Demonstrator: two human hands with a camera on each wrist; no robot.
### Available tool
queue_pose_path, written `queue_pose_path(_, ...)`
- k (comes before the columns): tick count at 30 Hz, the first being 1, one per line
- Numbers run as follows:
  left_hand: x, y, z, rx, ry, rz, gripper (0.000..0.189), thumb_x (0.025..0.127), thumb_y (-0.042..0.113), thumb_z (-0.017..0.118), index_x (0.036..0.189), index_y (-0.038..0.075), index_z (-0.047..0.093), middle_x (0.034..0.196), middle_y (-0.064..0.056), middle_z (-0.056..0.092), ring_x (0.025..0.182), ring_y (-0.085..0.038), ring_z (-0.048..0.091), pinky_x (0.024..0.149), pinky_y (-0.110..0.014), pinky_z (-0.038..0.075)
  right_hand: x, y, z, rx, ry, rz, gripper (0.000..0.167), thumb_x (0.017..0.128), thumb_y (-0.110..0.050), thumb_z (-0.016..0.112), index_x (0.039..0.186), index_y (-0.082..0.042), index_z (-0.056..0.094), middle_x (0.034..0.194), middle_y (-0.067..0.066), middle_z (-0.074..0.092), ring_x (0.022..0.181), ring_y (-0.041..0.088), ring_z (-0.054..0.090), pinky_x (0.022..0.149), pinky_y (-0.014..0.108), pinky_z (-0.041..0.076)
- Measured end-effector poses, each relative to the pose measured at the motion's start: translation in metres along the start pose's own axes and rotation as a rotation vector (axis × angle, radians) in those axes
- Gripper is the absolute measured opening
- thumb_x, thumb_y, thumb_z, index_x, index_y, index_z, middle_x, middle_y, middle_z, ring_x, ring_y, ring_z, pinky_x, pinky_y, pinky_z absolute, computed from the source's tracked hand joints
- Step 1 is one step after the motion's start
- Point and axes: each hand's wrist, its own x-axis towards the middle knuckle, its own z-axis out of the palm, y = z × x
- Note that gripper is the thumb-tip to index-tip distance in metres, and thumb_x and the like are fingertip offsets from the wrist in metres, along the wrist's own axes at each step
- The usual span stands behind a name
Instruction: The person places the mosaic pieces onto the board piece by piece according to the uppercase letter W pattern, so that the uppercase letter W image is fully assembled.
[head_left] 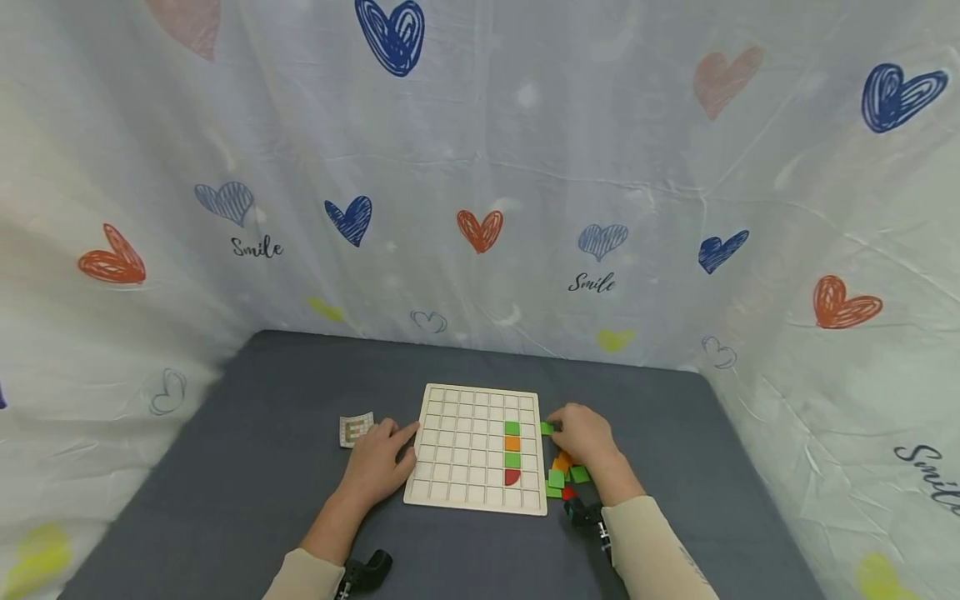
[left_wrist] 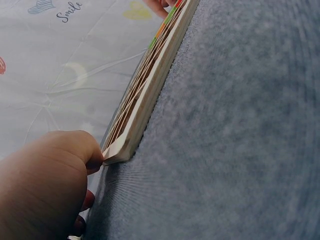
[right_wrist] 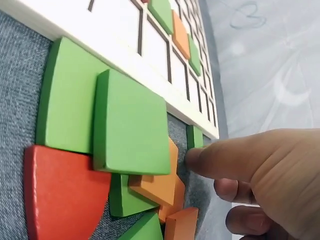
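Observation:
A light wooden grid board [head_left: 456,492] lies on the dark cloth. In one of its right-hand columns sit a green tile [head_left: 512,428], an orange tile [head_left: 512,443], another green tile below that, and a red quarter-round tile [head_left: 512,477]. My left hand [head_left: 377,462] touches the board's left edge with extended fingers; the left wrist view shows a digit against the board's corner [left_wrist: 117,150]. By the right edge, my right hand [head_left: 583,433] pinches a small green tile [right_wrist: 194,136] that lies close to the board. Part of its grip is hidden.
Loose tiles lie heaped right of the board, near my right wrist: green squares [right_wrist: 134,125], orange pieces [right_wrist: 159,189] and a red quarter-round [right_wrist: 65,192]. A small printed pattern card [head_left: 356,429] is beyond my left hand. A heart-printed curtain [head_left: 480,292] borders the table.

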Motion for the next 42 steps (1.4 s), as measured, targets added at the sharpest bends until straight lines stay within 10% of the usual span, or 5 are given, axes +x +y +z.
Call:
queue_pose_path(26, 0.001, 0.004, -0.001, 0.002, -0.051, -0.05, 0.042, 0.094, 0.017, 0.068, 0.135, 0.01, 0.07, 0.081, 0.001, 0.042, 0.065, -0.013, 0.028, 0.062, -0.033, 0.03, -0.05, -0.016, -0.021, 0.312, 0.113, 0.126, 0.03, 0.083, -0.015, 0.078, 0.113, -0.012, 0.078, 0.108, 0.005, 0.068, 0.083, 0.02, 0.057, 0.066, 0.038, 0.046)
queue_pose_path(42, 0.002, 0.001, 0.0, -0.001, -0.036, -0.041, 0.042, 0.093, 0.017, 0.068, 0.135, 0.01, 0.07, 0.081, 0.0, 0.042, 0.064, -0.013, 0.028, 0.062, -0.033, 0.03, -0.062, -0.05, -0.025, 0.286, 0.157, -0.049, 0.024, 0.084, -0.015, 0.083, 0.107, -0.015, 0.078, 0.09, 0.003, 0.057, 0.066, 0.014, 0.043, 0.059, 0.033, 0.037)
